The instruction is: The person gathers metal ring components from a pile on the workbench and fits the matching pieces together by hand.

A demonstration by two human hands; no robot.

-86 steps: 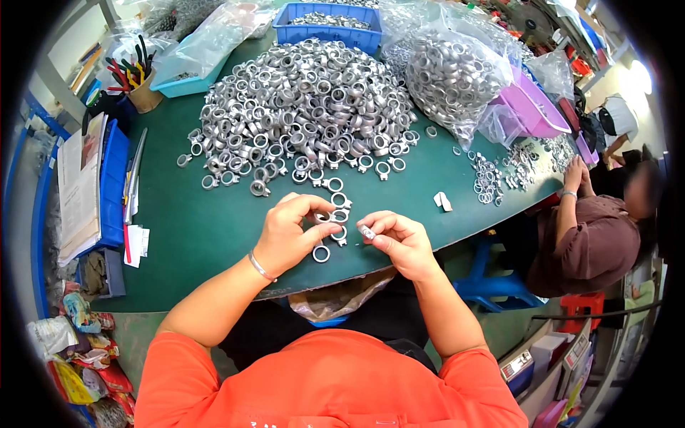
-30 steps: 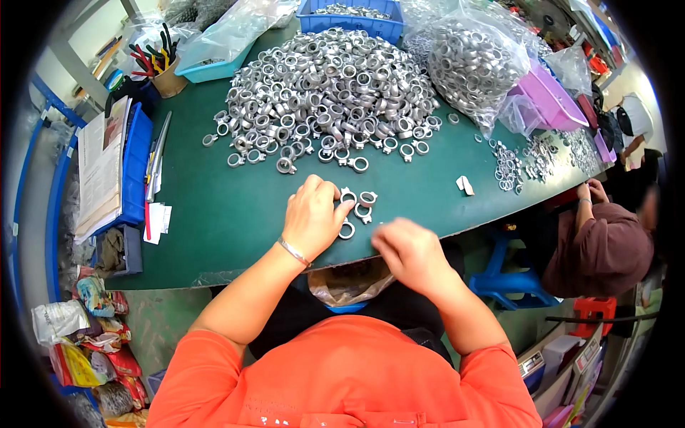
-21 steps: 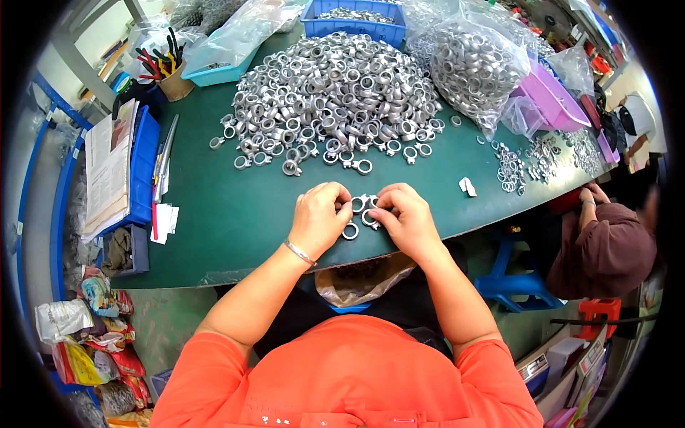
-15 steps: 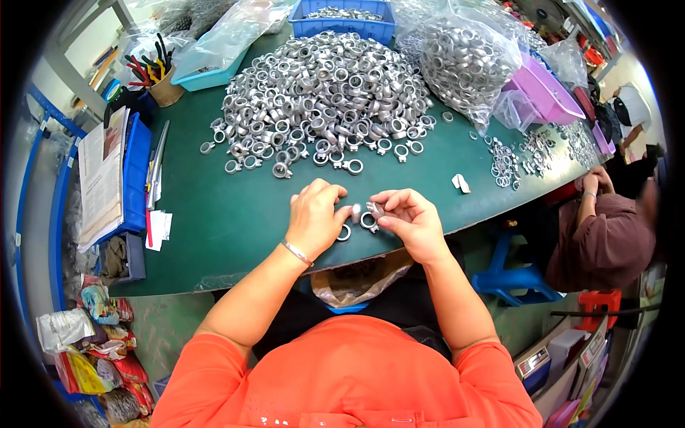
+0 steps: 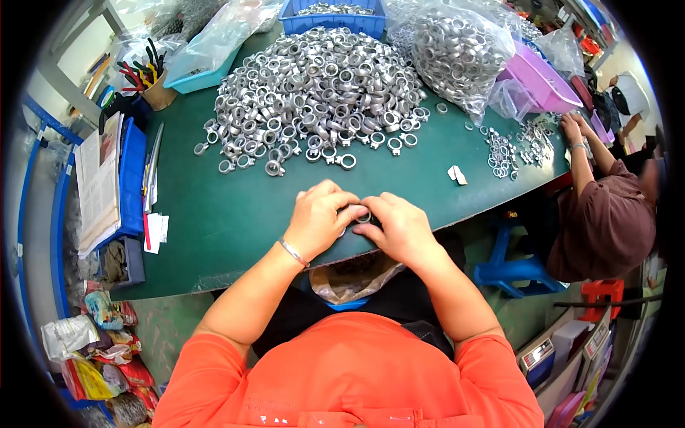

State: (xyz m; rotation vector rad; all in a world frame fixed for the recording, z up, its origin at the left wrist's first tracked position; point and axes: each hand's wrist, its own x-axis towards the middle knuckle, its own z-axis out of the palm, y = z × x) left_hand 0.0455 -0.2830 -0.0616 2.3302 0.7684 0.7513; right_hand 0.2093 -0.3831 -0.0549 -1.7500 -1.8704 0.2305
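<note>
A green table is carrying a heap of metal rings. White scraps are lying toward its front edge.

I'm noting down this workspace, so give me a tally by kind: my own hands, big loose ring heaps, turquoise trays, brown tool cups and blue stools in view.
Your own hands: 2, left hand and right hand
Big loose ring heap: 1
Turquoise tray: 1
Brown tool cup: 1
Blue stool: 1
Total: 6
</note>
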